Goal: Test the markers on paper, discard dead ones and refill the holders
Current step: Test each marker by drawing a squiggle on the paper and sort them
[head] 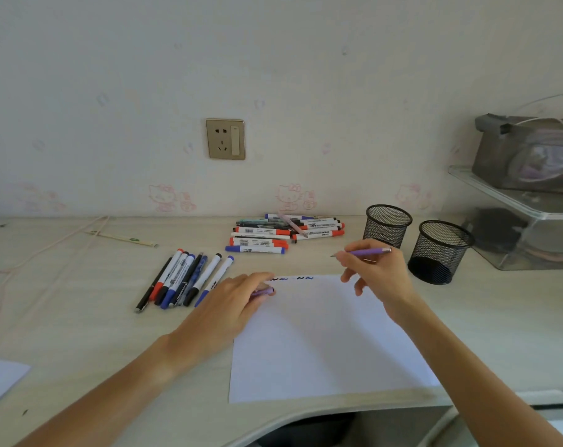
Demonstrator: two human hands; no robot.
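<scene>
Pale bench point(80, 317) carries paper point(322, 343), where the right hand point(378, 272) pinches a purple pen point(368, 252) and the left hand point(231, 301) grips its cap point(263, 291).

The right hand point(378, 272) holds a purple pen point(367, 252) above the white paper point(325, 343) on the tabletop point(80, 317). The left hand point(231, 301) holds a purple cap point(263, 292) at the paper's edge. Two mesh holders point(388, 224) stand on the right, near a marker pile point(283, 233).
</scene>
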